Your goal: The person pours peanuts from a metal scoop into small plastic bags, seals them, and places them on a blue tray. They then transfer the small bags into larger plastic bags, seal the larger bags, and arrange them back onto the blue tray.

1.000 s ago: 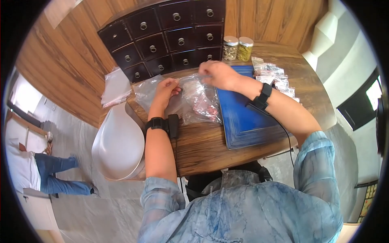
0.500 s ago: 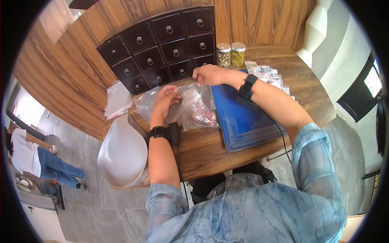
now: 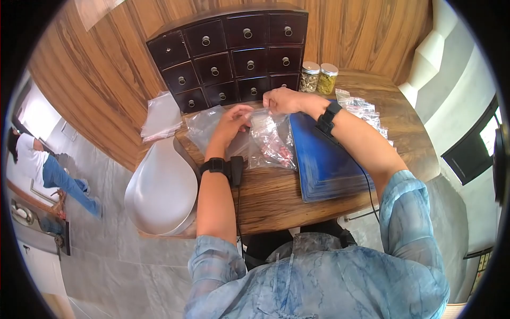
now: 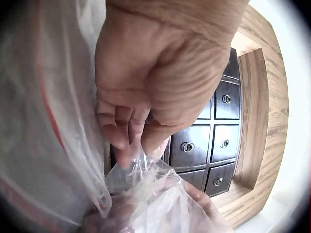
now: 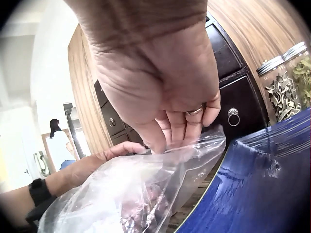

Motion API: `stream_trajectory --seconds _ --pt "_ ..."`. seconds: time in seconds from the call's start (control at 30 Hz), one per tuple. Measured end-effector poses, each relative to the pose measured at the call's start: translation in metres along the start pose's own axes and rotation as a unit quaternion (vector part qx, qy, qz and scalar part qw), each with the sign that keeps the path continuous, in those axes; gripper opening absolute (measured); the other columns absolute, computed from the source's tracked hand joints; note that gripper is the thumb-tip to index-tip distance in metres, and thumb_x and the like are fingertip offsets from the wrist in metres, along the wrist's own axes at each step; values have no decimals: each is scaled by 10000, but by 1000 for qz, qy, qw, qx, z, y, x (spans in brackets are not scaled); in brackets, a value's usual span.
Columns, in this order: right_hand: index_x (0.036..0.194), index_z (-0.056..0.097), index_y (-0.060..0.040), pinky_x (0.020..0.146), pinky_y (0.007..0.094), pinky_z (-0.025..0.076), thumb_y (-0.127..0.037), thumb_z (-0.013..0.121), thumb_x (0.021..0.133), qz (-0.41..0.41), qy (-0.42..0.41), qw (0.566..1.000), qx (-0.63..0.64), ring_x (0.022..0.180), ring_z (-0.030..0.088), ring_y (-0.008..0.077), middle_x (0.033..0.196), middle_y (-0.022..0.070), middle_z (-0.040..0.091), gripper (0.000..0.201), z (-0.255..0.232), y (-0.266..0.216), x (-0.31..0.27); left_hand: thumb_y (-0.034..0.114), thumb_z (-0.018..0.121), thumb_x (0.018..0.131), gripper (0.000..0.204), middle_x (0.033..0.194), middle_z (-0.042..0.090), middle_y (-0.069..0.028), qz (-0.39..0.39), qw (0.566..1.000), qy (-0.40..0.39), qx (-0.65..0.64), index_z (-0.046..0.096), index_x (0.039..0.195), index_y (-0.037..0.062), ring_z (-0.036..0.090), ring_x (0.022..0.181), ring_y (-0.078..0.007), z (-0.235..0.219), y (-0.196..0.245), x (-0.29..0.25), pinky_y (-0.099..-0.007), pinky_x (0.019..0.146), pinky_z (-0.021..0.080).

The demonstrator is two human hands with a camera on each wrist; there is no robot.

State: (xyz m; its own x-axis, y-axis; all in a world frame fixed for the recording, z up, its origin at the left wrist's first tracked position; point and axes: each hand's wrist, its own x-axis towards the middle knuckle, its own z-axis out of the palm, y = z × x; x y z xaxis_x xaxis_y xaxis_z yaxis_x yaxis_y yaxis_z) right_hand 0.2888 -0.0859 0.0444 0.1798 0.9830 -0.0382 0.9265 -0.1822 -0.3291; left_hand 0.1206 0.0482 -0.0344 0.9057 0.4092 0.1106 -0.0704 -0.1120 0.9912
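In the head view, the clear bag (image 3: 263,139) has reddish contents (image 3: 285,155) inside; around it, the left hand (image 3: 232,125) is at ten o'clock, the right hand (image 3: 284,101) near one, the blue mat (image 3: 325,159) near three; in the left wrist view, thumb and fingers pinch the bag's top; in the right wrist view, fingers likewise pinch its zip edge.

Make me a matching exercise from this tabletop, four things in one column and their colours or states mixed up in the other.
Things:
1. Drawer cabinet
2. Clear zip bag with reddish contents
3. Rectangular mat
4. Teardrop-shaped tray

Descriptions:
A. Blue
B. Pale silvery
C. Dark brown, with ring pulls
D. Pinched by the right hand

Pairs: 1-C, 2-D, 3-A, 4-B
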Motion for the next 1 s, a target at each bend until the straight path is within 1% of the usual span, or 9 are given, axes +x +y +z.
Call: stream_trajectory --seconds 0.07,0.17,0.2,0.33,0.43,0.57,0.77,0.87,1.0 --pt "882 637 -26 731 315 500 -45 586 822 -37 -28 999 -7 787 648 214 837 95 678 81 -1 0 1 166 573 918 136 851 573 48 -2 1000 -5 13 619 1032 108 524 781 -59 -1 -4 2 -205 674 435" --pt "873 634 -13 706 307 505 -58 568 837 -105 -49 981 156 767 648 193 826 79 682 87 -7 9 7 187 570 918 136 812 598 20 11 999 8 30 617 981 76 548 721 -67 -2 -10 4 -208 608 432" --pt "857 635 -9 699 300 512 -63 550 853 -51 -88 955 279 707 645 175 834 97 681 101 -9 7 7 194 570 919 134 801 592 24 15 1000 7 2 616 961 76 538 713 -65 -2 -11 5 -208 607 426" --pt "920 621 -8 617 265 530 -12 490 875 20 -145 894 424 599 619 138 857 126 674 138 -27 0 1 208 578 917 138 777 579 31 42 996 2 -74 619 922 76 509 691 -61 1 -8 6 -207 612 406" --pt "1010 627 -16 619 271 551 -53 542 873 30 -213 909 357 659 651 161 879 109 674 164 -28 3 2 191 582 915 121 781 564 39 50 995 2 -81 619 937 78 484 689 -53 3 -2 6 -201 617 383" --pt "1075 619 -24 574 224 521 -23 720 749 46 -250 920 298 636 613 125 881 90 669 342 -30 -2 6 168 587 907 152 782 569 34 57 995 9 -76 642 998 59 484 696 -54 10 4 4 -200 617 377" --pt "1028 659 -41 492 242 428 -118 811 666 -22 -265 956 123 619 566 91 768 15 645 400 -26 -15 9 134 600 888 216 802 590 11 72 993 12 -94 648 1069 27 503 702 -69 13 1 5 -203 624 387" --pt "975 677 -38 511 278 444 -158 831 630 -101 -253 958 91 630 577 104 761 11 651 397 -17 -15 11 133 614 881 221 820 605 1 89 990 -6 -112 652 1070 25 514 707 -73 11 -3 7 -204 624 392" --pt "944 685 -51 544 286 459 -181 836 609 -77 -260 962 10 660 592 120 783 39 669 390 -15 -21 10 137 630 874 212 822 611 -8 92 989 0 -113 661 1049 21 519 709 -75 9 -5 9 -206 618 393"
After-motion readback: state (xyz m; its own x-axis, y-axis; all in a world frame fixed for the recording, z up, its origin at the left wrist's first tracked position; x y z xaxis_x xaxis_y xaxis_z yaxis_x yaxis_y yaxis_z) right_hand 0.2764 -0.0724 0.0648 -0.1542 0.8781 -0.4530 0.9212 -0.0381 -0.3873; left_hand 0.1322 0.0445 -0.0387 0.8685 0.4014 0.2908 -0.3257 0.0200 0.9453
